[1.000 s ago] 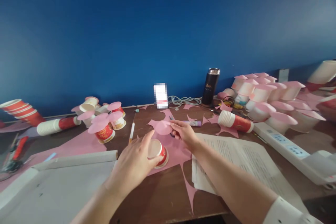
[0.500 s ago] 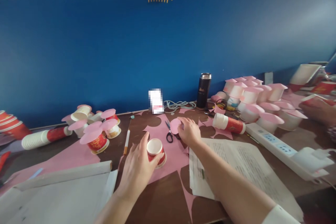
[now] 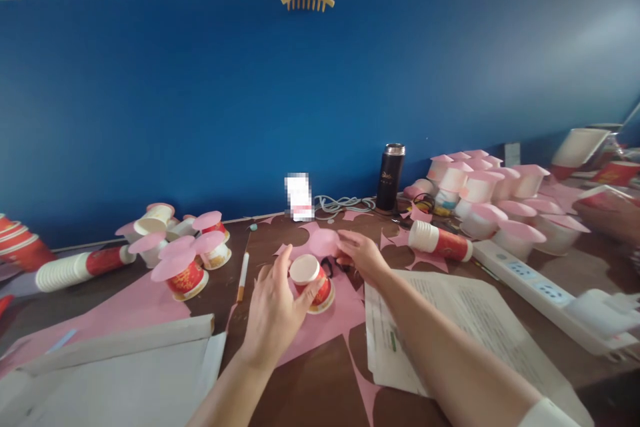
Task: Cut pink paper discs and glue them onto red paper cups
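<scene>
We face a blue partition beyond the back edge of our brown desk. About midway along that edge, and in from it, lies a cut-up pink paper sheet. Over the sheet, our left hand curves half open, while our right hand draws its fingers into a pinch. The left has hold of an upside-down red paper cup; the right has a pink paper disc by its right rim, just beyond the cup.

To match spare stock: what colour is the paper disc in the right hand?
The paper disc is plain light pink, shown in the head view.
</scene>
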Demonstrator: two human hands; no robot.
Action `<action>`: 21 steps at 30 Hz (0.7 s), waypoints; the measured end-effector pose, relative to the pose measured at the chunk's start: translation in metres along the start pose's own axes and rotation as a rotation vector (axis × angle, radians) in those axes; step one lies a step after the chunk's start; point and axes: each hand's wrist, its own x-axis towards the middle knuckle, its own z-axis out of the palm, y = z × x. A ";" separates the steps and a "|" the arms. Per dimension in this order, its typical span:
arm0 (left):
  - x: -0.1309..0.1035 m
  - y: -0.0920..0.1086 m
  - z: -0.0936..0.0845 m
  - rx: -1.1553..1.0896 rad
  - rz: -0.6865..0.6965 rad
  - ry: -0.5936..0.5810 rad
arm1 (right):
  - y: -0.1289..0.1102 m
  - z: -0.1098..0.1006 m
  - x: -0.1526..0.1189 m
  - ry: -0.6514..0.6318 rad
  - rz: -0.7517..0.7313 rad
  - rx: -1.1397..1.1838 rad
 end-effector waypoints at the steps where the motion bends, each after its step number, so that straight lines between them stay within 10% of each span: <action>1: -0.001 -0.003 0.004 -0.005 0.026 0.025 | -0.001 0.000 -0.002 -0.019 -0.008 -0.018; 7: -0.008 -0.017 0.019 0.000 0.094 0.150 | -0.011 -0.019 -0.007 0.328 -0.243 -0.488; 14: -0.013 -0.010 0.020 0.046 0.114 0.154 | 0.004 -0.024 -0.004 0.109 -0.099 -0.895; 21: -0.015 -0.013 0.024 0.025 0.094 0.120 | 0.008 -0.023 -0.001 0.153 0.008 -0.960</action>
